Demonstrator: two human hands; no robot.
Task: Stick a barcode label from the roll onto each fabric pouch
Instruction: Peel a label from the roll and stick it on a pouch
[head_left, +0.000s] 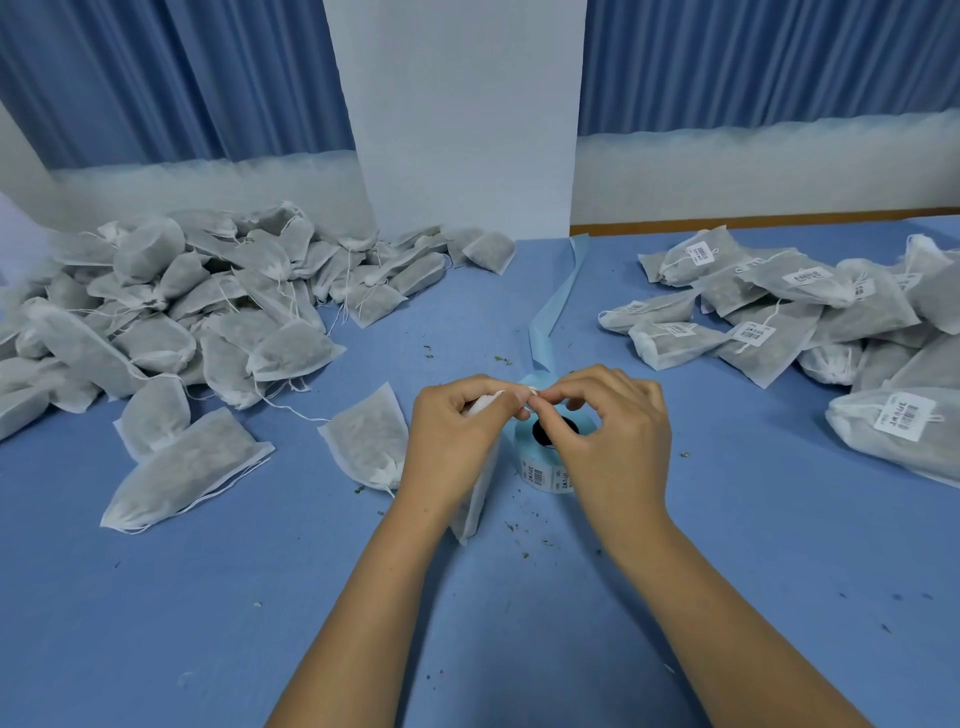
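The left hand (457, 436) curls its grip round the gathered top of a white, herb-filled fabric pouch (475, 501). The pouch hangs with its long axis running down towards the person, its lower end at the blue table (467, 623). The right hand (613, 431) pinches a small white label (529, 399) between thumb and forefinger, right at the left fingertips.

Beneath them the pale blue roll of barcode labels (540, 470) stands with its black core pointing up; its print is too small to read. A blue backing strip (558, 296) trails away. Unlabelled pouches (182, 306) heap on the left and labelled pouches (779, 312) on the right.
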